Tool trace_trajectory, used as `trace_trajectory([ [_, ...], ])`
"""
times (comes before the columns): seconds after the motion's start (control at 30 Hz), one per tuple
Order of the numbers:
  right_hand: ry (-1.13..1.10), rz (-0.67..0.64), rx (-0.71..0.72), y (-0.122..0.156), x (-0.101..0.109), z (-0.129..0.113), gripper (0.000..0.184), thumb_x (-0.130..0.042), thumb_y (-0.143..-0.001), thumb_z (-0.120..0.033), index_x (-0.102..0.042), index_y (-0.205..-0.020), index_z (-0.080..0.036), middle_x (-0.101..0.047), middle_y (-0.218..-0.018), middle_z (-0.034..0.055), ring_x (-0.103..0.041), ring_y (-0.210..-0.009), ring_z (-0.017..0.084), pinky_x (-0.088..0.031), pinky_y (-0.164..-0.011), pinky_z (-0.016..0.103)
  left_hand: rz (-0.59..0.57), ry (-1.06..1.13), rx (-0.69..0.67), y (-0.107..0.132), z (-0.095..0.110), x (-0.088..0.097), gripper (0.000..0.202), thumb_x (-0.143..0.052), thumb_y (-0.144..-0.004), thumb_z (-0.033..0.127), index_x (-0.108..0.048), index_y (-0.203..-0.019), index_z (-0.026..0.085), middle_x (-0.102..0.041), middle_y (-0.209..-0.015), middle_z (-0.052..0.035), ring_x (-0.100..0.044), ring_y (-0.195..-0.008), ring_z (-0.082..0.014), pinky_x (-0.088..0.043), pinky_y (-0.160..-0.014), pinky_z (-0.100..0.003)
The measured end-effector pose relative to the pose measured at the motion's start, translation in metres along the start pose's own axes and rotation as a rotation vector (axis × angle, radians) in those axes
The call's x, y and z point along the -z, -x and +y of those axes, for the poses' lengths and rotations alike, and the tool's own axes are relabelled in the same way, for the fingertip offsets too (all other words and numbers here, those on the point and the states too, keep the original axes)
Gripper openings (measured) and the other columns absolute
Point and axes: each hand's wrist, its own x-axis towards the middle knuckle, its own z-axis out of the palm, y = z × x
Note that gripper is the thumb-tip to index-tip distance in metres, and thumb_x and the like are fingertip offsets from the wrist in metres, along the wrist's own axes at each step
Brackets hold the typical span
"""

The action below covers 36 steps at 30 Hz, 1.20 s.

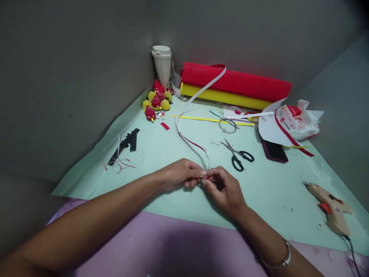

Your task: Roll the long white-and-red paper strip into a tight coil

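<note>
My left hand point(190, 174) and my right hand point(223, 187) meet over the near part of the pale green sheet point(161, 200). Between their fingertips both pinch one end of a narrow red-and-white paper strip point(192, 141). At that end a small red coil shows, partly covered by the fingers. The rest of the strip runs away from my hands in a loose curve, its white side mostly up, and its far end loops over a red corrugated roll point(236, 80). Scissors point(236, 154) with black handles lie part-open beyond my right hand.
At the back left, small red and yellow paper figures point(156, 102) stand before a white lidded cup point(162, 65). A yellow roll point(225, 96) lies under the red one. On the right are a phone point(273, 150), a plastic bag point(300, 119) and a corded glue gun point(328, 207). Black scraps point(123, 146) lie left.
</note>
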Motion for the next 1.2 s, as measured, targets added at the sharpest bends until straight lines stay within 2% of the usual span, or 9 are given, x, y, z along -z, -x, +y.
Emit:
trace_trajectory([
  [0.47, -0.121, -0.062, -0.05, -0.0009, 0.005, -0.0022, 0.008, -0.064, -0.086, -0.028, -0.061, -0.09, -0.022, -0.054, -0.069, -0.004, -0.05, -0.059, 0.01, -0.043, -0.055, 0.022, -0.058, 0.013, 0.028, 0.0006, 0.0031, 0.0019, 0.032, -0.074, -0.075, 0.043, -0.068, -0.078, 0.012, -0.054, -0.056, 0.0032, -0.044, -0.048, -0.0053, -0.03, -0.048, -0.02],
  [0.77, 0.036, 0.121, 0.024, -0.001, 0.0001, -0.0008, 0.013, -0.068, -0.081, -0.024, -0.062, -0.093, -0.023, -0.056, -0.076, -0.0026, -0.052, -0.062, 0.01, -0.045, -0.057, 0.022, -0.036, 0.095, -0.008, -0.0009, 0.0004, 0.002, 0.034, -0.075, -0.073, 0.043, -0.064, -0.076, 0.011, -0.052, -0.057, 0.0031, -0.039, -0.047, -0.0038, -0.025, -0.046, -0.019],
  [0.93, 0.094, 0.12, 0.091, -0.002, 0.0014, -0.0045, 0.006, -0.066, -0.083, -0.021, -0.062, -0.088, -0.022, -0.057, -0.075, -0.0019, -0.053, -0.062, 0.01, -0.045, -0.057, 0.022, -0.04, 0.101, -0.013, -0.0005, 0.001, 0.0005, 0.033, -0.076, -0.072, 0.041, -0.064, -0.074, 0.011, -0.051, -0.055, 0.0029, -0.041, -0.047, -0.0047, -0.027, -0.046, -0.019],
  [1.2, 0.054, 0.063, 0.053, -0.0025, 0.0026, -0.0038, 0.004, -0.063, -0.085, -0.022, -0.062, -0.089, -0.022, -0.056, -0.076, -0.0018, -0.053, -0.063, 0.01, -0.046, -0.058, 0.023, -0.038, 0.109, 0.001, -0.0003, 0.0014, 0.0017, 0.033, -0.078, -0.07, 0.04, -0.067, -0.076, 0.009, -0.054, -0.057, 0.0019, -0.044, -0.049, -0.0049, -0.031, -0.048, -0.019],
])
